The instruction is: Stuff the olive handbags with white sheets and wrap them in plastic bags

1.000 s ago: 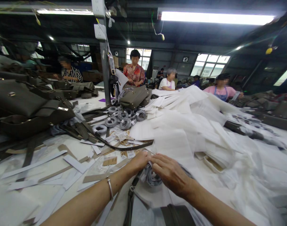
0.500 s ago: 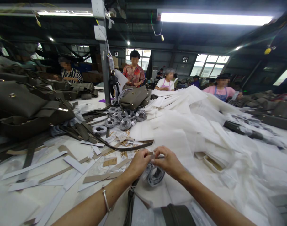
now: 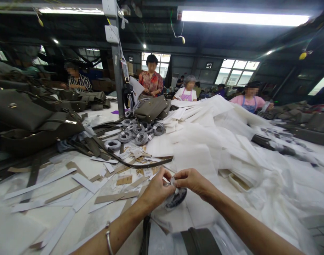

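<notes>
A coiled dark strap in clear plastic wrap (image 3: 177, 201) hangs just below my two hands. My left hand (image 3: 161, 187) grips the coil's wrapping from the left, fingers curled. The thumb and fingers of my right hand (image 3: 194, 181) pinch a small pale end of the wrapping (image 3: 172, 180) at the top of the coil. The fingertips of both hands almost meet there. Nearer to me, a dark olive bag piece (image 3: 200, 241) lies partly covered by clear plastic.
Several wrapped strap coils (image 3: 141, 138) lie beyond my hands. Olive bags (image 3: 26, 113) pile up at left. White foam sheets (image 3: 204, 141) heap at right. Paper strips (image 3: 84, 183) and a brown tag (image 3: 124, 180) litter the table. Co-workers (image 3: 151, 79) are across it, near a metal post (image 3: 118, 74).
My right hand has shifted slightly down and its fingers have straightened into a pinch. My left hand has turned more over the coil, and the coil has tilted.
</notes>
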A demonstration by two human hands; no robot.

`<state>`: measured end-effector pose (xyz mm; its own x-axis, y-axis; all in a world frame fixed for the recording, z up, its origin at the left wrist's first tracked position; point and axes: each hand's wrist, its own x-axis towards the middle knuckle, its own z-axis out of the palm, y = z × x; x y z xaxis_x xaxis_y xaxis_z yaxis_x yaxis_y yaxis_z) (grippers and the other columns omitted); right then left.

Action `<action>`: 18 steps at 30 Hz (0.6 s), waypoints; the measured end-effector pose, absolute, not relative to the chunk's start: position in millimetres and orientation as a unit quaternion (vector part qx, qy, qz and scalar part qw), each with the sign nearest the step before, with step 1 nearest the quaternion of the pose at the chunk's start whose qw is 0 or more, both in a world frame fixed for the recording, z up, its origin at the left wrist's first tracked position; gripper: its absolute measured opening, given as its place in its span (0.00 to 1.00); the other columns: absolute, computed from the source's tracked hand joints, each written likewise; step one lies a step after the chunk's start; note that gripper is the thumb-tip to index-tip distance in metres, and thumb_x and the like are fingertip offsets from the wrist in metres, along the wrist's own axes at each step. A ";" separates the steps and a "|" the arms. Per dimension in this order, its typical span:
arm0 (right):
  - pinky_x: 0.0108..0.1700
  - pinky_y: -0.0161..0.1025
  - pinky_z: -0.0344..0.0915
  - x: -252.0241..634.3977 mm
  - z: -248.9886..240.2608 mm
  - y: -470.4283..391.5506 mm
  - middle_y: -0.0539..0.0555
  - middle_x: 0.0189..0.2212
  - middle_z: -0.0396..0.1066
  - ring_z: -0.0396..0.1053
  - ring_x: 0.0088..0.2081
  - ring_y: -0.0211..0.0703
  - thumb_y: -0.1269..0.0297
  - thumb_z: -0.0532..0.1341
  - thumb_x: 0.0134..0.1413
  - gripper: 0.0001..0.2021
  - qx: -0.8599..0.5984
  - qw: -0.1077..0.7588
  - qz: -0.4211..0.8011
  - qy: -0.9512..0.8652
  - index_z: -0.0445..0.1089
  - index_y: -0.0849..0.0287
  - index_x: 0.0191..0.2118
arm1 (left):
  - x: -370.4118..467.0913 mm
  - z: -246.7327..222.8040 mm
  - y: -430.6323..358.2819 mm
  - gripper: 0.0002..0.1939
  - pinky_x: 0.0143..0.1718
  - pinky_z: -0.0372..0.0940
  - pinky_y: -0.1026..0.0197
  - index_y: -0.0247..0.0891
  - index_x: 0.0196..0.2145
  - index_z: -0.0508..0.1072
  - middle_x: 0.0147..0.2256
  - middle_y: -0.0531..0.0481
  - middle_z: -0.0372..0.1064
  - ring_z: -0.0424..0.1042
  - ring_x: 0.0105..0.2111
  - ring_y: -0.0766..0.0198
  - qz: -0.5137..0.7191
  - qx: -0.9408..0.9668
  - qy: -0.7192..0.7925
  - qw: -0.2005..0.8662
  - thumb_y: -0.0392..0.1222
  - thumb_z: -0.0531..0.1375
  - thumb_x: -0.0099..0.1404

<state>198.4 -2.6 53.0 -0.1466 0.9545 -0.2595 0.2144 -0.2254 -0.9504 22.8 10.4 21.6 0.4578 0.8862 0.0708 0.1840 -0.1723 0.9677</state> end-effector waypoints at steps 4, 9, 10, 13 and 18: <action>0.30 0.34 0.58 194.1 52.3 -8.2 0.48 0.20 0.72 0.63 0.24 0.36 0.66 0.68 0.31 0.10 -0.568 0.362 0.529 -0.517 0.77 0.64 0.27 | 27.4 21.3 11.7 0.17 0.28 0.55 0.65 0.39 0.36 0.63 0.33 0.56 0.63 0.60 0.27 0.69 0.351 0.699 0.407 0.471 0.39 0.65 0.49; 0.28 0.34 0.56 198.9 48.4 -11.4 0.48 0.19 0.70 0.61 0.22 0.35 0.62 0.68 0.31 0.12 -0.584 0.345 0.512 -0.527 0.76 0.64 0.26 | 25.6 26.5 8.4 0.20 0.28 0.54 0.65 0.39 0.39 0.64 0.35 0.56 0.64 0.60 0.27 0.70 0.321 0.699 0.405 0.494 0.36 0.65 0.48; 0.27 0.34 0.55 199.2 48.1 -12.5 0.48 0.18 0.69 0.60 0.22 0.34 0.62 0.68 0.31 0.11 -0.588 0.344 0.502 -0.533 0.76 0.64 0.25 | 24.1 26.7 7.7 0.21 0.27 0.54 0.66 0.39 0.40 0.64 0.36 0.56 0.64 0.60 0.27 0.70 0.314 0.700 0.395 0.506 0.36 0.65 0.48; 0.27 0.34 0.54 196.0 50.1 -18.3 0.48 0.18 0.70 0.61 0.22 0.36 0.65 0.65 0.35 0.07 -0.596 0.347 0.460 -0.560 0.76 0.63 0.23 | 20.5 25.6 7.5 0.21 0.28 0.55 0.66 0.39 0.42 0.65 0.37 0.55 0.65 0.62 0.29 0.69 0.302 0.706 0.372 0.522 0.36 0.64 0.48; 0.36 0.37 0.62 186.7 56.6 -29.4 0.52 0.27 0.77 0.71 0.31 0.43 0.70 0.58 0.48 0.08 -0.571 0.325 0.267 -0.706 0.76 0.58 0.28 | 18.8 26.5 6.1 0.17 0.33 0.58 0.64 0.38 0.40 0.67 0.35 0.54 0.68 0.65 0.32 0.65 0.291 0.723 0.390 0.491 0.38 0.62 0.51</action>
<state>186.7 -29.4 56.6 -0.1379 0.9784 0.1541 0.6317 0.2067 -0.7472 18.8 6.1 26.5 0.5266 0.8493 0.0380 0.2785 -0.2146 0.9362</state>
